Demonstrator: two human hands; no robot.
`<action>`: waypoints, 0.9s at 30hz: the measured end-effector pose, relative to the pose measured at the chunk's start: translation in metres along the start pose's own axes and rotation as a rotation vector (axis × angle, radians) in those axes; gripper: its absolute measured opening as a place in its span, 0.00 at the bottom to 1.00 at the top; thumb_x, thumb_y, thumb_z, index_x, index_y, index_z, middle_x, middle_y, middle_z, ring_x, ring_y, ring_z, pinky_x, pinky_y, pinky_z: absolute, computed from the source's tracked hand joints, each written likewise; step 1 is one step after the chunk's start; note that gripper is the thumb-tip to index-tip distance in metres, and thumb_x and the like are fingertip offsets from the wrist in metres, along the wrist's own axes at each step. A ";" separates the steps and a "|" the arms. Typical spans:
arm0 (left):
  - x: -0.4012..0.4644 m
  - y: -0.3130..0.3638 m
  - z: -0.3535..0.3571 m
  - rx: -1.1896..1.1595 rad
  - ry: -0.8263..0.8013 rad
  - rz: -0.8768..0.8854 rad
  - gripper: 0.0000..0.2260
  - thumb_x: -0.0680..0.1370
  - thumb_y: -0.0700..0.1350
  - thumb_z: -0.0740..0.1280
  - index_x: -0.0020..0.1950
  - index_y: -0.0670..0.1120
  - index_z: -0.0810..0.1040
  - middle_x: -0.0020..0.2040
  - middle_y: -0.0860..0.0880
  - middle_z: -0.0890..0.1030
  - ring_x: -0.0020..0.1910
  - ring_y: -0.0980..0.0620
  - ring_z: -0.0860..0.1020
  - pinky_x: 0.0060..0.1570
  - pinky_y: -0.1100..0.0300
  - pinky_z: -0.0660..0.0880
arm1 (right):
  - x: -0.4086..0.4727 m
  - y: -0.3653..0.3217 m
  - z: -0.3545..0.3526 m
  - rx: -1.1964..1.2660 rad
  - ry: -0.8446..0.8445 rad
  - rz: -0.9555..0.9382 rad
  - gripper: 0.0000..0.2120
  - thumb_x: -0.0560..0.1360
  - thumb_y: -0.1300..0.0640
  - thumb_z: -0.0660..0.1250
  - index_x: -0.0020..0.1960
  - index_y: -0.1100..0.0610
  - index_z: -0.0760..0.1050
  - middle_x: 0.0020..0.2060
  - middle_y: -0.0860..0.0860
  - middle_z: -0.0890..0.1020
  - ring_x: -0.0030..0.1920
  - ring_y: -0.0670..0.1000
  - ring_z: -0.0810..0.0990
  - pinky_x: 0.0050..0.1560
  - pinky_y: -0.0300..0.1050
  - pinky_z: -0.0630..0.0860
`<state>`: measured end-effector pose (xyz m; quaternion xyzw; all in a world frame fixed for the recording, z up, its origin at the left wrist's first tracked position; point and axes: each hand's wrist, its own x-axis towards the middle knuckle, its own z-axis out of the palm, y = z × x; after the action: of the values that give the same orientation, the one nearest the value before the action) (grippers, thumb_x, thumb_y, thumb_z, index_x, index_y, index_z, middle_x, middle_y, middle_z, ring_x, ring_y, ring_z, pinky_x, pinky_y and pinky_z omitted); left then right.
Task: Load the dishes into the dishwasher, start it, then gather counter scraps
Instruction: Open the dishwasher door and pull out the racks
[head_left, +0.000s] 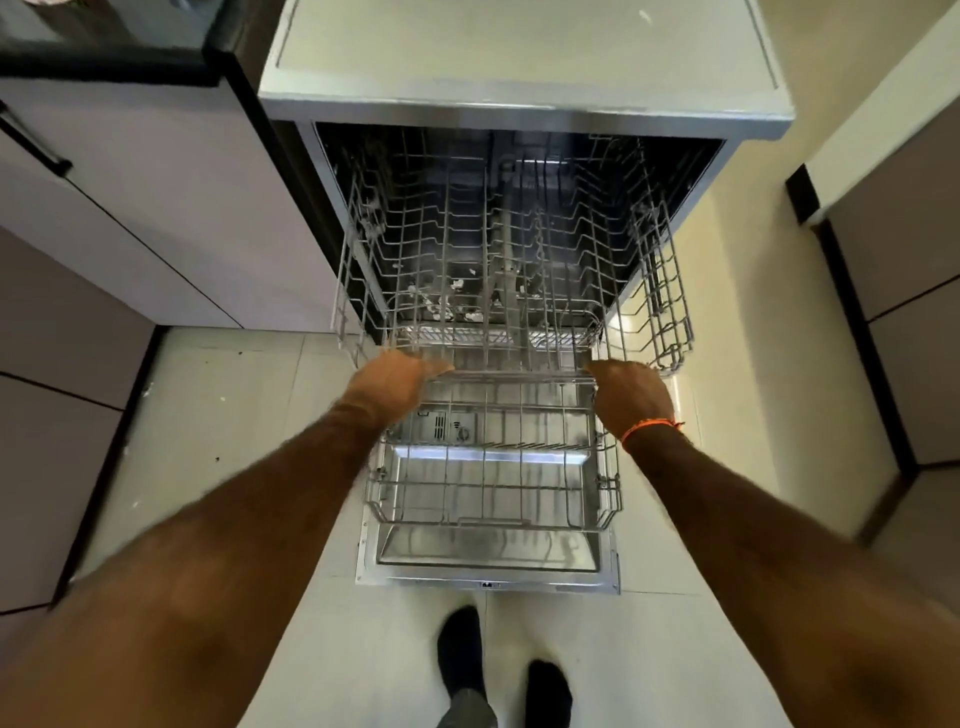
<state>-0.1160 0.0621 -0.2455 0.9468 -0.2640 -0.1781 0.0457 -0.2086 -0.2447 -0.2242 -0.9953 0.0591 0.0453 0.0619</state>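
The dishwasher (519, 109) stands open in front of me, its door (488, 561) folded flat to the floor. The upper wire rack (660, 291) is pulled out and holds no dishes. My left hand (395, 379) grips the rack's front rail at its left end. My right hand (628, 395), with an orange thread at the wrist, grips the same rail at its right end. The lower wire rack (493, 499) sits out over the door, also without dishes. No dishes show in this view.
A pale cabinet with a black handle (36, 140) flanks the dishwasher on the left, under a dark counter edge (104, 67). More cabinet fronts (893, 291) stand on the right. My feet in dark socks (462, 649) stand on the light tiled floor before the door.
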 end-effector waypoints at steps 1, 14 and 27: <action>-0.008 0.002 0.005 -0.015 0.009 0.010 0.21 0.86 0.43 0.54 0.77 0.59 0.66 0.57 0.41 0.84 0.44 0.49 0.83 0.53 0.51 0.83 | -0.009 0.000 0.002 0.002 0.010 -0.007 0.19 0.72 0.68 0.64 0.60 0.55 0.82 0.45 0.58 0.86 0.44 0.60 0.85 0.46 0.53 0.83; -0.093 0.032 0.030 -0.076 0.002 0.003 0.21 0.85 0.41 0.55 0.76 0.56 0.70 0.55 0.42 0.85 0.43 0.49 0.82 0.53 0.54 0.82 | -0.099 -0.003 0.016 0.001 0.010 -0.042 0.17 0.71 0.69 0.66 0.56 0.57 0.83 0.43 0.57 0.87 0.41 0.58 0.86 0.46 0.52 0.82; -0.150 0.053 0.046 -0.077 -0.045 -0.108 0.24 0.83 0.39 0.56 0.75 0.59 0.71 0.58 0.44 0.84 0.41 0.52 0.75 0.51 0.54 0.79 | -0.162 -0.005 0.032 0.077 -0.036 -0.018 0.20 0.71 0.67 0.64 0.59 0.54 0.81 0.47 0.56 0.86 0.46 0.60 0.85 0.47 0.53 0.82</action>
<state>-0.2777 0.0945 -0.2320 0.9530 -0.2065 -0.2116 0.0666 -0.3707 -0.2179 -0.2398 -0.9917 0.0508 0.0603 0.1017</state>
